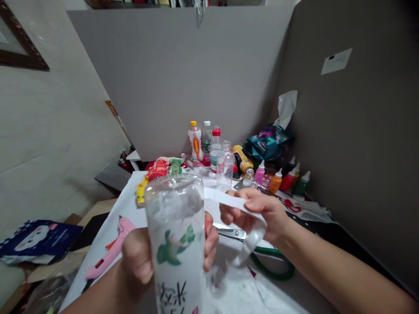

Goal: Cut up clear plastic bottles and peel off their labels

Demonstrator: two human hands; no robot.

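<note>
My left hand [139, 255] is wrapped round a clear plastic bottle [175, 218], close to the camera. The bottle's flat end faces up, and its side carries a green painted bird and black characters; its lower end is out of the frame. Between thumb and fingers, my right hand [258, 213] pinches a white strip [229, 199]. One end of the strip runs to behind the bottle's upper side, and the other curls down below the hand. Whether it touches the bottle I cannot tell. Under the right hand lie green-handled scissors [276, 266], partly covered.
A pink glue gun [111, 250] lies at the white table's left side. Several plastic bottles [215, 148] stand at the back. Several paint bottles [275, 181] and red-handled scissors [292, 206] are at the right. Grey panels [183, 69] enclose the back and right.
</note>
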